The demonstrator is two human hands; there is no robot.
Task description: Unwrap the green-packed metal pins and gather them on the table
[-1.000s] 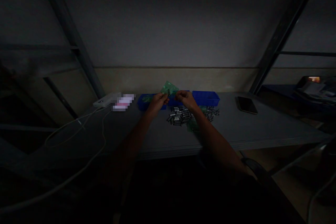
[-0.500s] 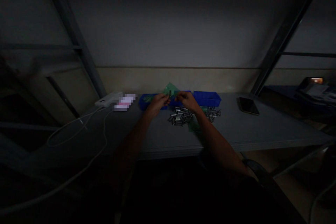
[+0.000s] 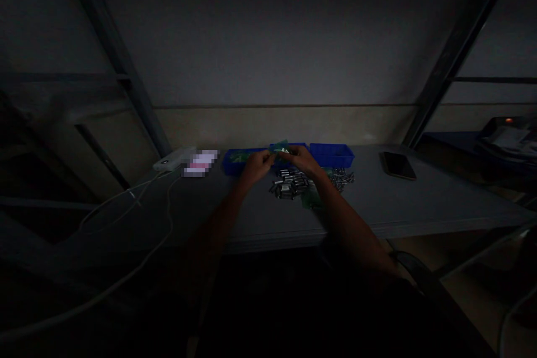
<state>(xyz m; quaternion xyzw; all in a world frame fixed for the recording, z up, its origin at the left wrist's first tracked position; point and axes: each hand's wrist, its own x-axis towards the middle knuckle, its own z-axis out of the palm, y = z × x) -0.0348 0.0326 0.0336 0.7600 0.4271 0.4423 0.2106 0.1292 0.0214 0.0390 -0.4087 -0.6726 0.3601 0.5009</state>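
Both my hands are raised just above a dim grey table (image 3: 419, 201). My left hand (image 3: 258, 164) and my right hand (image 3: 302, 160) are closed on a small green circuit board (image 3: 280, 149), which lies nearly flat between them in front of the blue trays. Below my hands a heap of small silver metal parts (image 3: 293, 184) is spread on the table. A second green board (image 3: 311, 197) lies by my right forearm, partly hidden by it.
Three blue trays (image 3: 331, 154) stand in a row at the table's back. A dark phone (image 3: 397, 165) lies to the right. At the back left sit a white charger block (image 3: 170, 161) with cables (image 3: 138, 260) and a pink-and-white pack (image 3: 200, 163). Metal shelf posts flank the table.
The green board was held tilted up above my hands; it has come down and lies flatter between them. My hands have drawn a little closer together.
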